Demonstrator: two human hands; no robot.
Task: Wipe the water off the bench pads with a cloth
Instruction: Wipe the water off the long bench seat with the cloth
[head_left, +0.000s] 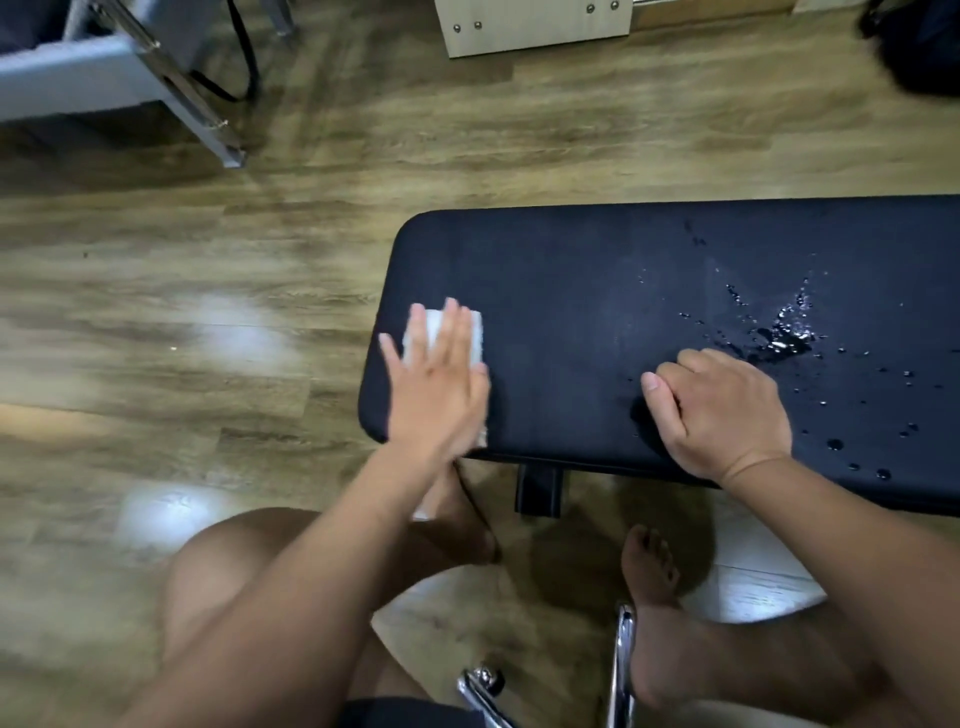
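Note:
A black bench pad (597, 291) fills the right half of the view. A white folded cloth (471, 338) lies near its left end, and my left hand (439, 384) presses flat on it with the fingers spread. My right hand (722, 410) rests on the pad's near edge, curled into a loose fist with nothing visible in it. A puddle and scattered drops of water (779, 338) glisten just beyond and to the right of my right hand.
Wooden floor (208, 312) surrounds the bench. A black bench leg (540, 488) shows under the near edge. My bare legs and feet are below, with chrome chair legs (623, 670) between them. A metal-framed piece of furniture (171, 78) stands at the far left, a pale cabinet (535, 26) at the far centre.

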